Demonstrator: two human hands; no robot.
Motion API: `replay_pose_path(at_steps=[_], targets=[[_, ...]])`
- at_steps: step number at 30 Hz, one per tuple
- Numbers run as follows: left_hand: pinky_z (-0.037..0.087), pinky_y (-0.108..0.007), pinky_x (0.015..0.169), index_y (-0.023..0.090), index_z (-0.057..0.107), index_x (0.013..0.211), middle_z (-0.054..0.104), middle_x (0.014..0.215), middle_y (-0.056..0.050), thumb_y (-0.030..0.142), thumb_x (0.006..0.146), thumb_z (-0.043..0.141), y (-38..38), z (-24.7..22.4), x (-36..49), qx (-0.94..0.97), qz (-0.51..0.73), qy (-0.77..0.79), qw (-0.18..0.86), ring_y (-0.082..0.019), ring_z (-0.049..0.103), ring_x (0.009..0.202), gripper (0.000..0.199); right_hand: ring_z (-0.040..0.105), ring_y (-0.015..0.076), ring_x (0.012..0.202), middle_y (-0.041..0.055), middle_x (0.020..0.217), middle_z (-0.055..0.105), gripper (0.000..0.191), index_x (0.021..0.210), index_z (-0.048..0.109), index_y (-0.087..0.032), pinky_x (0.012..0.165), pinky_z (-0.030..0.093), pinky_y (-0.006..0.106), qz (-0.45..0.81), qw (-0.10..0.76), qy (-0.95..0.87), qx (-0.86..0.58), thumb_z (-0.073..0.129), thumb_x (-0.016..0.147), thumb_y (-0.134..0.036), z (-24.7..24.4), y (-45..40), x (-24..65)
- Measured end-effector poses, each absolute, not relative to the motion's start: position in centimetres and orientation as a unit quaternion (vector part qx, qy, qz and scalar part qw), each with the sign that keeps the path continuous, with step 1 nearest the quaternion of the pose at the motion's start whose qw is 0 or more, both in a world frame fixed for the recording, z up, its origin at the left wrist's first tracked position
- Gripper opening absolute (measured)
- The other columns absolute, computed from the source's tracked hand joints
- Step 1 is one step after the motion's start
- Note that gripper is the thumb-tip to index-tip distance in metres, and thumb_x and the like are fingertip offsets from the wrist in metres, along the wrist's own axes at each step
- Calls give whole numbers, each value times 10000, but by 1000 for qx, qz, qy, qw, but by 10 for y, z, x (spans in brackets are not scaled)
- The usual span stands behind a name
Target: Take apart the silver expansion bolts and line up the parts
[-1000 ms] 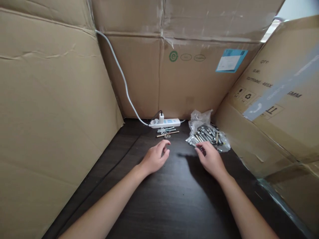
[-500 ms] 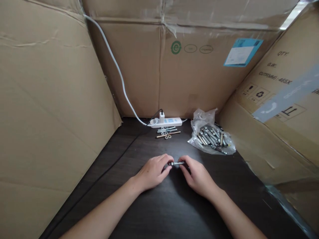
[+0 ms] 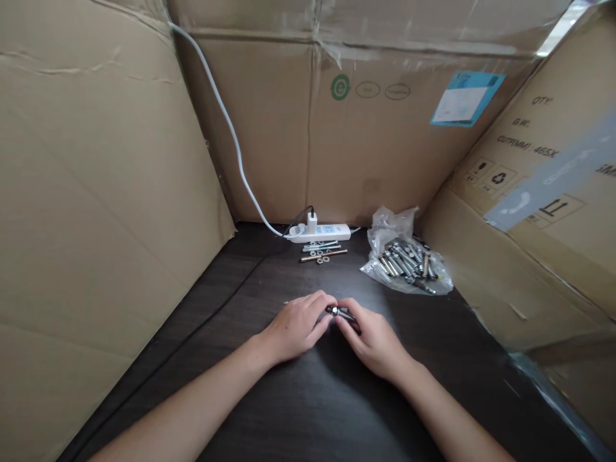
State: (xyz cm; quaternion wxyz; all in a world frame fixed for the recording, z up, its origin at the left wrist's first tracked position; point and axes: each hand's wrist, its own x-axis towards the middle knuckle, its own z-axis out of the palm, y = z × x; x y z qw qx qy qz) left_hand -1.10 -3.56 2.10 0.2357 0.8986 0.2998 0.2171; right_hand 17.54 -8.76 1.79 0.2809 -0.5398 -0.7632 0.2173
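Between my two hands, just above the dark table, is a metal expansion bolt with a nut near its left end. My left hand pinches that left end between thumb and fingers. Around the bolt's sleeve, close to the nut, the thumb and fingers of my right hand are closed. The fingertips hide part of the bolt's left tip, and its right end runs into my right palm. Both forearms come in from the lower edge of the view.
A plastic bag of several expansion bolts lies at the back right. Long bolts with washers lie before a white power strip. A black cable crosses the table. Cardboard walls stand on three sides.
My right hand has shifted left along the bolt, towards the nut and my left fingers. The bolt's right end now tilts down towards my right palm.
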Motion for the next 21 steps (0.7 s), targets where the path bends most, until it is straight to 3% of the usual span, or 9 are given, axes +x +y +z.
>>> replay_pose_path(at_steps=[11,21], targets=[[425,-276,759,212,467,996,572,976,-30,249,946,346,-39,21,-8,896,204,317,237,-166,565,880,136,611,151,648,11,761,656,163,1015,529,-219,596,435,220,195,292,-764,-541,443,907,-305,14,-89,173],[355,-245,613,188,458,770,548,727,10,295,971,285,-40,20,-7,892,192,326,248,-130,514,669,286,581,137,617,3,710,630,110,929,553,-215,577,420,207,178,293,-778,-527,501,850,-270,13,-90,171]])
